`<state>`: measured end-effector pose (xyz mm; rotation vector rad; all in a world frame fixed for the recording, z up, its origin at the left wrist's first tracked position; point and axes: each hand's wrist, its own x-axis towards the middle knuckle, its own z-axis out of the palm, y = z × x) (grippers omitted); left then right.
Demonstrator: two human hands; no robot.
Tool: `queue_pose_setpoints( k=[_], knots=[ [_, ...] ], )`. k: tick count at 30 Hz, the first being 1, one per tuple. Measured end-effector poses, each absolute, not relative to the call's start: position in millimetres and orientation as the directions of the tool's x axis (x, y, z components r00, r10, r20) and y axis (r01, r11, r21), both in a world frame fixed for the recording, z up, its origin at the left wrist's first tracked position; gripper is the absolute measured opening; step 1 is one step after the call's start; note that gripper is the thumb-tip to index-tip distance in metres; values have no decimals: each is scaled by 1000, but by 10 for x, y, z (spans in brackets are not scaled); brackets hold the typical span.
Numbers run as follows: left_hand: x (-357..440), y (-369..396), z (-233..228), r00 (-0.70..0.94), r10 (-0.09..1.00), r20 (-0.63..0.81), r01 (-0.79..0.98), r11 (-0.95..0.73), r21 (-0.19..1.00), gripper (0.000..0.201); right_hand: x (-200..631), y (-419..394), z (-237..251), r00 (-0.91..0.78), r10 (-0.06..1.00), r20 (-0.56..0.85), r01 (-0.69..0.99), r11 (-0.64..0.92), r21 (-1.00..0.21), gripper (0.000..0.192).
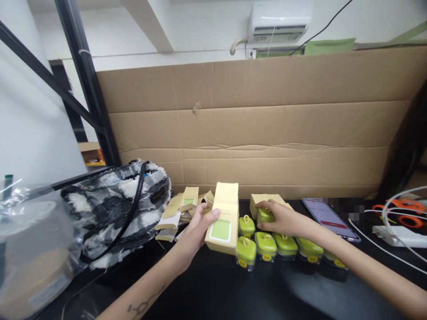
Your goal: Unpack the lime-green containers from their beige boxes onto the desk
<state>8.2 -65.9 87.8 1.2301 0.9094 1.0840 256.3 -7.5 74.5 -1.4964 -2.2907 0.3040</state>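
Yellow box (224,222) w/ green label is in L hand (199,226): thumb on its L edge, other fingers around that side, so clamped on it; top flap is up, just past the thumb. 2nd box (258,197), also yellow, is right behind R fingers, partly hidden. Phone (330,220), screen up & lit, lies off to the R of R fingers. Card pcs (171,218) are piled just L of L fingers. Held case (266,216), green, has R hand (280,218) fingers closed on it, in front of 2nd box. Other green cases (266,243) stand nearer the wearer than R fingers, some partly behind R forearm. Round stickers (267,258), yellow, show on several fronts, below R fingertips.
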Motion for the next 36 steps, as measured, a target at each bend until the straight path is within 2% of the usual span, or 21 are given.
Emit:
queue_pose_setpoints(
  k=[7, 10, 13, 15, 17, 19, 21, 23, 26, 31, 34, 36],
  knots=[
    [69, -635, 788, 297, 955, 2, -66, 18, 998, 49, 2519, 41, 636, -435, 881, 183, 829, 472, -300, 23],
    [82, -621, 773, 290, 957, 2, -93, 26, 995, 49, 2496, -44, 677, -442, 852, 281, 816, 512, -268, 26],
    [116, -611, 757, 289, 957, 3, -138, 39, 990, 50, 2434, -326, 736, -489, 758, 432, 760, 613, -214, 41],
    [149, -623, 741, 296, 955, 6, -163, 44, 986, 51, 2373, -554, 741, -575, 635, 515, 679, 722, -133, 51],
    [190, -660, 722, 307, 952, 1, -174, 55, 983, 54, 2307, -734, 710, -684, 418, 598, 578, 811, 94, 52],
    [237, -720, 706, 316, 949, -14, -188, 78, 979, 53, 2247, -828, 659, -743, 198, 639, 521, 770, 368, 43],
    [283, -785, 697, 328, 944, -26, -226, 105, 968, 46, 2208, -852, 615, -752, 83, 654, 524, 678, 516, 32],
    [318, -837, 697, 338, 941, -22, -283, 124, 951, 40, 2192, -849, 597, -731, 45, 681, 540, 649, 537, 31],
    [344, -873, 708, 317, 948, -31, -332, 141, 932, 37, 2184, -861, 611, -695, 55, 716, 561, 665, 493, 32],
    [348, -883, 732, 296, 953, -69, -357, 177, 917, 29, 2142, -935, 617, -686, -21, 727, 509, 701, 500, 20],
    [332, -869, 757, 262, 964, -53, -351, 146, 925, 37, 2160, -953, 598, -725, -37, 687, 476, 695, 539, 17],
    [278, -820, 810, 168, 986, 1, -302, 51, 952, 51, 2228, -914, 612, -735, -56, 676, 453, 700, 551, 22]
  ],
)
